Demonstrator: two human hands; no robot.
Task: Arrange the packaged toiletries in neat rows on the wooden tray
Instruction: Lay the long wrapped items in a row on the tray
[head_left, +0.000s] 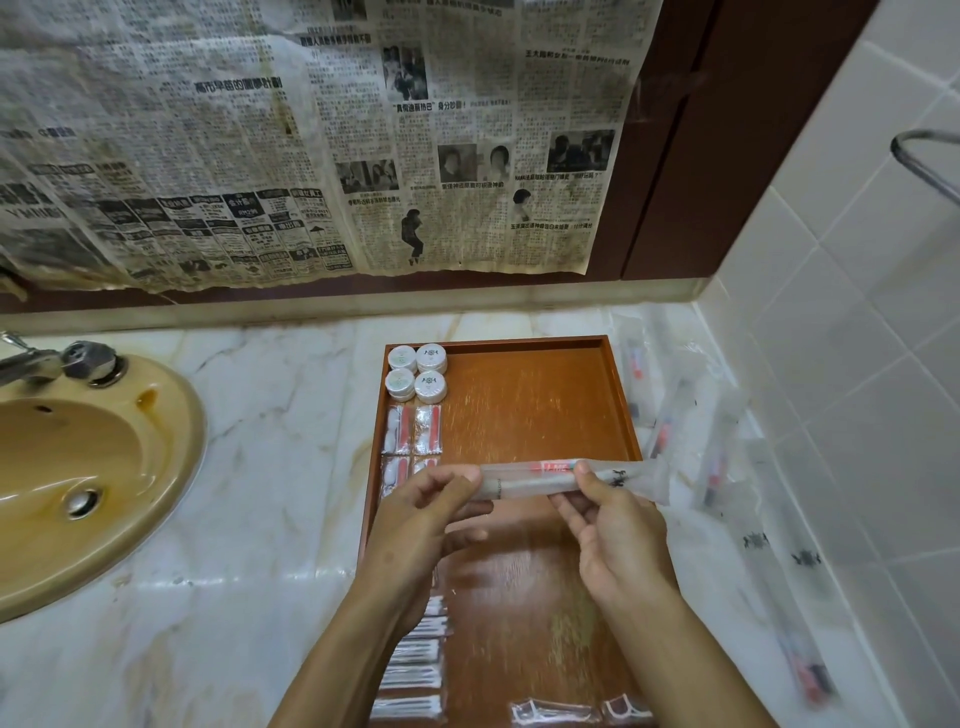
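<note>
- Nearest, at the bottom centre of the frame, flat white packets (413, 670) lay stacked in a column along the left side of the wooden tray (524, 410), and two more clear packets (576, 711) sat at the tray's lower edge.
- Above these, mid-frame, the left hand (415, 525) and the right hand (618, 540) each pinched one end of a long toothbrush packet (535, 480), fingers curled round it, holding it level just over the tray.
- Behind the hands, small sachets (413, 431) lay in pairs on the tray's left side, part hidden by the left hand.
- In the tray's far left corner stood four round white tubs (417, 372) in a tidy square.
- At the right of the frame, several more long packets (670, 415) lay scattered on the marble counter (270, 415) outside the tray.
- By my judgement, the left column was done; the tray's bare middle and right were still to fill, with the held packet and the loose ones left.
</note>
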